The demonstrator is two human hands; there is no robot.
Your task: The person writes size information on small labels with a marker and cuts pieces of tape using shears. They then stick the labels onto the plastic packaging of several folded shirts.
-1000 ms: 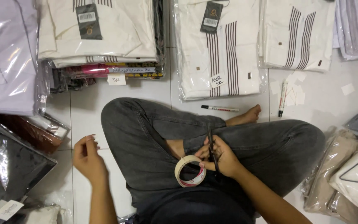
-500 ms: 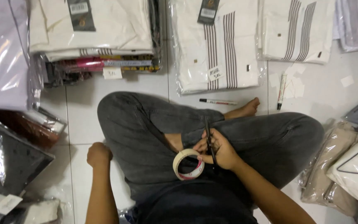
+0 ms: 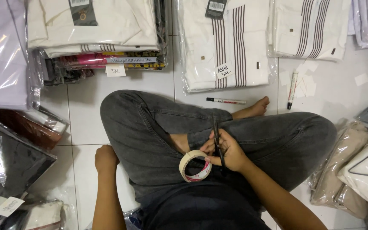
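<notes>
**Tape roll and scissors in hand, packed shirts all around**

Person sits cross-legged on a white tiled floor, seen from above. Right hand grasps two things at once: a roll of tape, cream outside with a red and white core, hanging off the fingers over the lap, and a pair of dark scissors pointing away from the body, blades together as far as can be seen. Left hand is down on the floor just beside the left knee, curled into a loose fist; cannot tell whether anything is inside it, nothing shows.

Progress, as a judgement: no loose strip of tape is visible, and no bag or garment lies on the lap or under either hand, so no sealing or cutting is under way in this frame. Tools are held ready, nothing being worked on.

Around: a bagged white shirt with dark stripes lies in front of the knees, already in plastic with a hang tag and a small paper label. More bagged white shirts are stacked at top left, another striped one at top right. A marker lies by the bare foot, a second marker near small paper slips. Dark bagged garments sit at left, beige ones at right.
</notes>
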